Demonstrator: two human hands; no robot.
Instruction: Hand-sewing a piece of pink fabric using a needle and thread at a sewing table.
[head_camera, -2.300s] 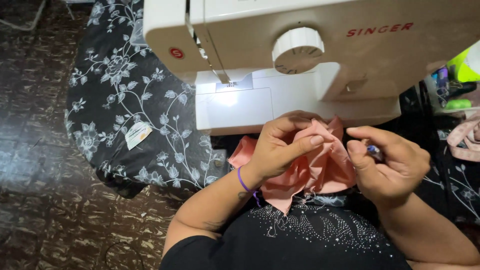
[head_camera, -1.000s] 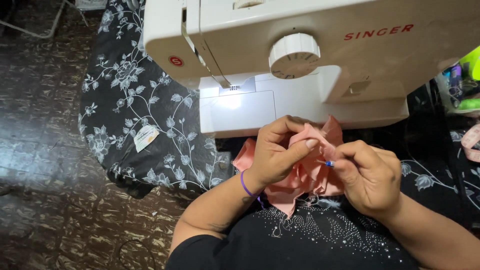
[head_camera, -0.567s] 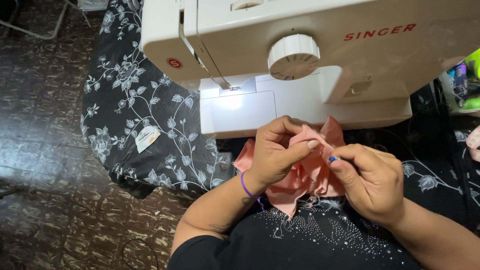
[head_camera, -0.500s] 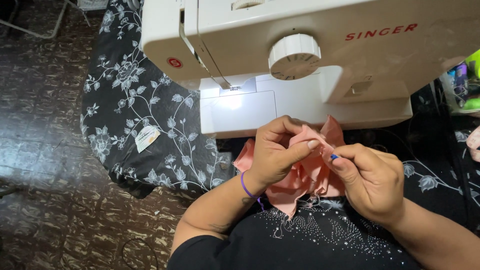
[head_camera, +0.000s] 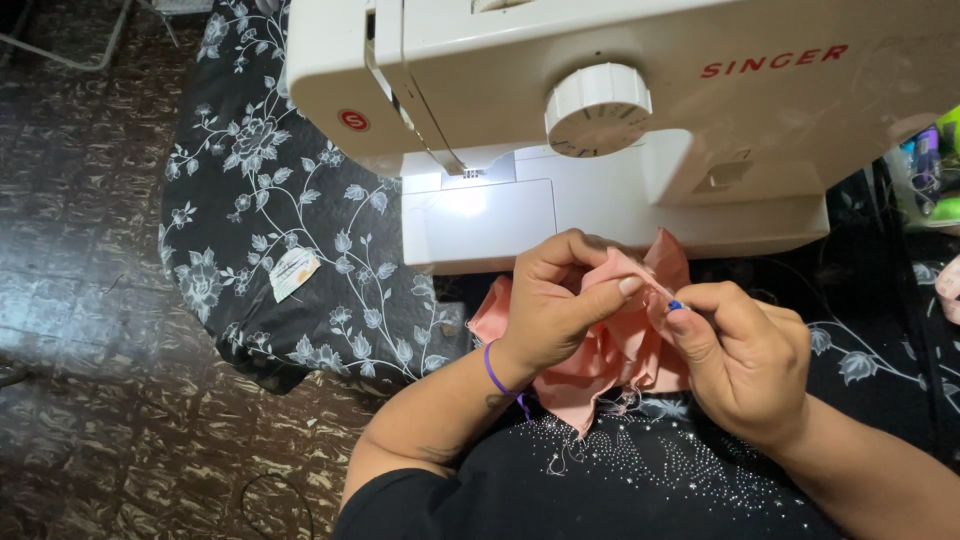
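Right now my left hand (head_camera: 555, 300) pinches the bunched pink fabric (head_camera: 610, 350) just before the sewing machine (head_camera: 620, 130), while my right hand (head_camera: 745, 355) grips a blue-headed pin (head_camera: 676, 305) against it.

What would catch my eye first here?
Most likely the big white sewing machine filling the top, its small lamp lit over the needle plate. Just below it, in the centre, the left hand bunches a pink cloth while the right hand pinches a blue-headed pin at its fold. To the left, a black tablecloth with white flowers hangs over a dark patterned floor.
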